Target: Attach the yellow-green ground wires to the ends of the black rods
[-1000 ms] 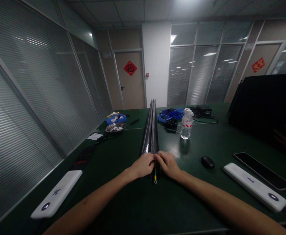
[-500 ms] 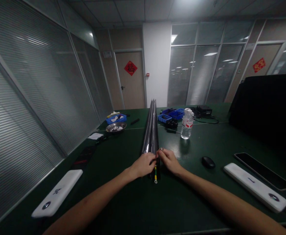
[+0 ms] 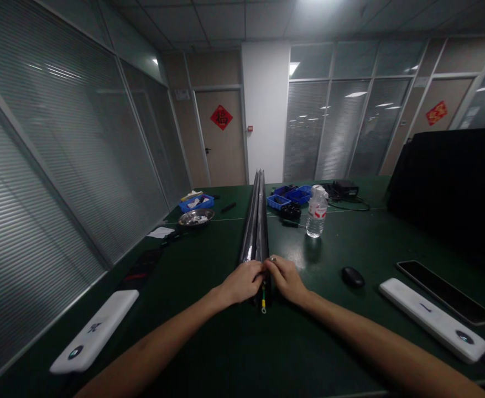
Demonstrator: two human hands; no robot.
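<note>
A long, shiny dark profile (image 3: 249, 232), wrapped in what looks like film, lies lengthwise on the table and points away from me. At its near end my left hand (image 3: 243, 282) is closed, fingers curled over the top. My right hand (image 3: 286, 278) is closed in a pinch right beside it, the fingertips of both meeting. What the fingers hold is hidden. A small shiny metal spot (image 3: 272, 258) shows at the right hand's fingers. Below the hands, a short yellow-green wire (image 3: 263, 304) with a ring terminal sticks out toward me.
On the green table (image 3: 209, 354) stand a water bottle (image 3: 316, 215), blue bins (image 3: 278, 200), a metal bowl (image 3: 196, 216) and a blue basket (image 3: 196, 203). A mouse (image 3: 353, 277), a phone (image 3: 445, 291) and white devices (image 3: 433, 320) (image 3: 97, 331) lie at the sides. A black monitor (image 3: 453, 188) stands right.
My right hand has shifted slightly left and down, its fingertips now closer against the left hand. The wire end sits a little lower, and the profile stays in place.
</note>
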